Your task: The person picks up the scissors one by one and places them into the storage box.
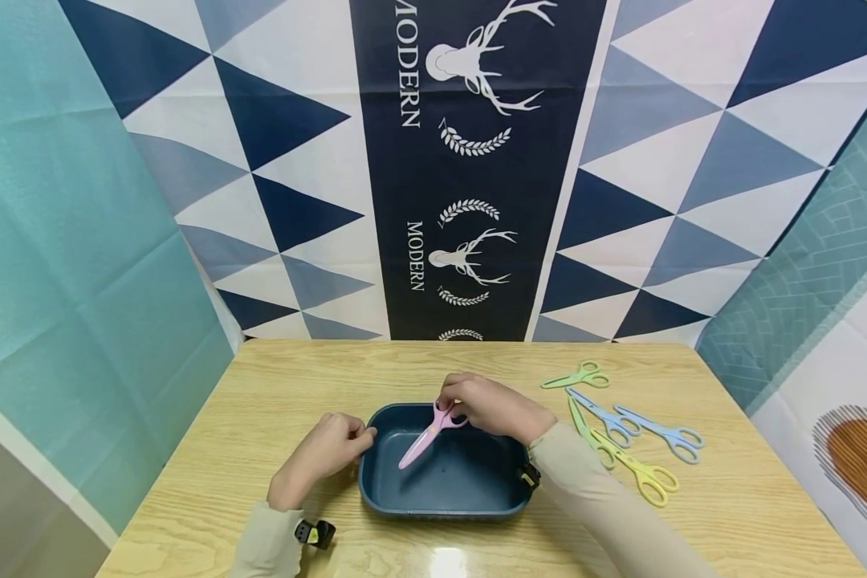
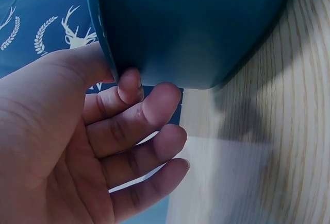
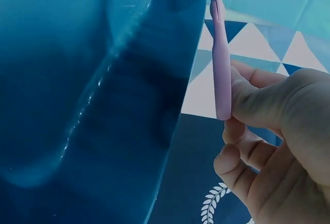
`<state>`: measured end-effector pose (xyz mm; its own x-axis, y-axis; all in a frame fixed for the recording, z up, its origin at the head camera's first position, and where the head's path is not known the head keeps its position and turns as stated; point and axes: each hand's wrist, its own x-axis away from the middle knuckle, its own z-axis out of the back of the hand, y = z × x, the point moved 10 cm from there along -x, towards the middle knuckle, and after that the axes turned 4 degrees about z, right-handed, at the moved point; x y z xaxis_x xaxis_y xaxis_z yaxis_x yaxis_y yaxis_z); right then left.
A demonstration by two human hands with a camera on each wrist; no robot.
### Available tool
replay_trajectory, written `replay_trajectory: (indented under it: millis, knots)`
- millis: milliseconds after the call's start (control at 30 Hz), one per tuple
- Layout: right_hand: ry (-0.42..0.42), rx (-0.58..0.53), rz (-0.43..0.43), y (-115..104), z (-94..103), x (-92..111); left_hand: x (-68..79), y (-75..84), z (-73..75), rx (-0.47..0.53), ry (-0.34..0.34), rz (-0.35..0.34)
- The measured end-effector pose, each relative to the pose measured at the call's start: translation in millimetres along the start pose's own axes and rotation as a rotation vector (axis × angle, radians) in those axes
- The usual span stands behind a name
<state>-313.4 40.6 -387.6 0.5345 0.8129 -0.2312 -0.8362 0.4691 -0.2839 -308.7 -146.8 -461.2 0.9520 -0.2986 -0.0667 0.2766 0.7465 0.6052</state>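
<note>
A dark blue plastic basket [image 1: 448,490] stands on the wooden table, and its inside floor is bare in the head view. My left hand [image 1: 339,441] pinches the basket's left rim between thumb and forefinger; in the left wrist view the other fingers curl beside the basket's wall [image 2: 196,33]. My right hand [image 1: 487,401] pinches pink scissors [image 1: 422,445] by the handle loops over the basket's far side. The blades slant down to the left above the basket floor. Seen edge-on in the right wrist view, the pink handle [image 3: 221,80] sits against the thumb.
Right of the basket lie several scissors on the table [image 1: 274,385]: green scissors [image 1: 578,376] at the back, blue scissors [image 1: 665,431], another blue pair, another green pair, and yellow scissors [image 1: 643,470] nearest the front. A patterned cloth [image 1: 311,160] hangs behind the table.
</note>
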Motion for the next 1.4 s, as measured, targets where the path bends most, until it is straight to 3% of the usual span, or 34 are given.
replay_trajectory:
  millis: [533, 1133, 1400]
  knots:
    - [-0.036, -0.030, 0.021, -3.2, -10.4, -9.4, 0.2, -0.2, -0.4, 0.020, -0.005, -0.004]
    - [-0.060, 0.031, 0.084, -12.7, -23.4, -14.5, 0.4, 0.5, -2.9, 0.032, -0.002, -0.010]
    - [-0.088, -0.039, 0.054, -10.6, -30.7, -18.1, -1.1, 0.3, -1.4, 0.034, 0.005, -0.018]
